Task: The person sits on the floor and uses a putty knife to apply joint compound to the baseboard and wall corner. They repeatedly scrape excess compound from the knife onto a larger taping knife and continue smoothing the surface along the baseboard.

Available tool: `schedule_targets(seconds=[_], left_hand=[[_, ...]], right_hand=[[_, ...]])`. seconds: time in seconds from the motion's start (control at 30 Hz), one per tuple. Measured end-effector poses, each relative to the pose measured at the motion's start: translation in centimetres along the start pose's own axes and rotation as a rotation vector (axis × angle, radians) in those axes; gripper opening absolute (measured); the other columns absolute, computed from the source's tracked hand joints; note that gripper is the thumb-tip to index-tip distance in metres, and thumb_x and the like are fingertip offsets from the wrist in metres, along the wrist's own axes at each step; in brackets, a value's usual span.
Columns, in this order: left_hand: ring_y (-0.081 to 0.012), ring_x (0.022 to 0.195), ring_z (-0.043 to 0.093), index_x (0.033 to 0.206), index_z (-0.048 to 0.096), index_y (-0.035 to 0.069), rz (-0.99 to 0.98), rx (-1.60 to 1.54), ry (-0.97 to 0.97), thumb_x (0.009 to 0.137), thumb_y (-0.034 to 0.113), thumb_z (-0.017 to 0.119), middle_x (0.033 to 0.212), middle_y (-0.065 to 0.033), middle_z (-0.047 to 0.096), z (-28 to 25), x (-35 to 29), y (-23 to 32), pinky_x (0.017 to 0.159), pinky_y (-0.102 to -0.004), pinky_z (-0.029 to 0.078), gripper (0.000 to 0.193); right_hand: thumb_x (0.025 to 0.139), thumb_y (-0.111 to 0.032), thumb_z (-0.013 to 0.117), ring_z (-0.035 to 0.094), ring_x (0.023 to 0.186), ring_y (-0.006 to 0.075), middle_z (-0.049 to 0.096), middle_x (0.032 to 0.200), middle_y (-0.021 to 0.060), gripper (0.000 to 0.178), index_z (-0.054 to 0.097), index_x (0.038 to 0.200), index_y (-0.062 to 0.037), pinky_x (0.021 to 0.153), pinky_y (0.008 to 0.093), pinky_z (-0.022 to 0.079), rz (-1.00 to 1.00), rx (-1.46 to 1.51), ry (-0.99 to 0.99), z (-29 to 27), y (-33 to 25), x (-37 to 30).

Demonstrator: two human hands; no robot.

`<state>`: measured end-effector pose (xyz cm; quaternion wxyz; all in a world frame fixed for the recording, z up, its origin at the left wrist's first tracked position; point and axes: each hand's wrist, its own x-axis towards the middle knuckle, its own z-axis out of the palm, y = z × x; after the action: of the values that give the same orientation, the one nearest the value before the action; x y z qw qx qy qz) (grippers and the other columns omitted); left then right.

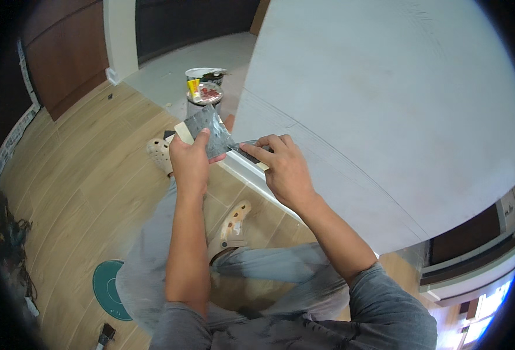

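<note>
My left hand (188,163) is closed round a wide putty knife (209,129) with a grey, smeared blade and a cream edge, its thumb lying on the blade. In my right hand (286,169) is a second putty knife (250,151), dark-bladed with a cream part showing below the fingers. The tip of the right blade meets or nearly meets the right edge of the left one; I cannot tell if they touch. Both hands are in front of the lower left edge of a large pale wall panel (351,116) that carries long thin dark lines.
Past my left hand stand cans (206,96), with a yellow tube (194,88) on top. A green round stool or lid (107,291) is beside my leg, and a brush (105,335) lies on the wood-look floor (88,204). Tangled dark material (17,245) sits far left.
</note>
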<state>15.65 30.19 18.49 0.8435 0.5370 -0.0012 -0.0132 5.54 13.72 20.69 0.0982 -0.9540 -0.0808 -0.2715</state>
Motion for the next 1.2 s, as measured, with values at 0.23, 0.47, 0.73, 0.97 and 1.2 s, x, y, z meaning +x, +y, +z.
schedule_targets(seconds=[0.23,0.47,0.73,0.97,1.2], left_hand=[[-0.0181,0.078,0.072,0.118,0.063,0.000,-0.036,0.092,-0.111,0.097,0.010,0.064,0.105,-0.0095,0.071,-2.0,2.0,-1.1,0.056,-0.0341,0.064,0.023],[-0.0187,0.077,0.072,0.117,0.062,-0.002,-0.069,0.170,-0.114,0.096,0.007,0.064,0.103,-0.0104,0.072,-2.4,3.0,-3.2,0.055,-0.0341,0.065,0.022],[-0.0206,0.085,0.071,0.121,0.060,0.002,-0.228,0.086,-0.025,0.095,0.012,0.065,0.107,-0.0083,0.069,-5.5,3.4,-6.5,0.056,-0.0359,0.064,0.029],[-0.0231,0.083,0.070,0.123,0.058,0.003,-0.275,-0.419,0.518,0.095,0.011,0.064,0.107,-0.0099,0.068,-13.3,7.3,-13.4,0.061,-0.0355,0.064,0.029],[-0.0241,0.089,0.070,0.124,0.057,0.003,-0.353,-0.597,0.641,0.096,0.011,0.064,0.111,-0.0110,0.067,-14.1,8.0,-18.1,0.067,-0.0362,0.063,0.030]], right_hand=[[0.080,0.010,0.058,0.059,0.101,0.0286,0.067,0.109,0.0058,0.055,0.075,0.123,-0.0202,0.088,0.0402,0.053,-0.014,0.032,-0.007,4.3,0.5,2.9],[0.082,0.008,0.059,0.058,0.103,0.0310,0.067,0.111,0.0091,0.053,0.073,0.126,-0.0185,0.090,0.0422,0.052,0.060,0.102,0.011,8.3,1.5,5.3],[0.094,-0.006,0.063,0.064,0.087,0.0310,0.070,0.107,0.0150,0.035,0.069,0.128,-0.0073,0.087,0.0417,0.052,0.284,0.561,0.121,16.7,6.1,8.6],[0.092,-0.006,0.067,0.065,0.071,0.0190,0.070,0.096,0.0127,0.031,0.061,0.122,-0.0020,0.055,0.0356,0.052,0.833,0.879,0.205,30.3,10.3,15.1],[0.091,-0.003,0.068,0.066,0.085,0.0279,0.062,0.118,0.0161,0.038,0.054,0.126,-0.0062,0.061,0.0377,0.055,1.115,0.847,0.330,38.1,12.7,18.6]])
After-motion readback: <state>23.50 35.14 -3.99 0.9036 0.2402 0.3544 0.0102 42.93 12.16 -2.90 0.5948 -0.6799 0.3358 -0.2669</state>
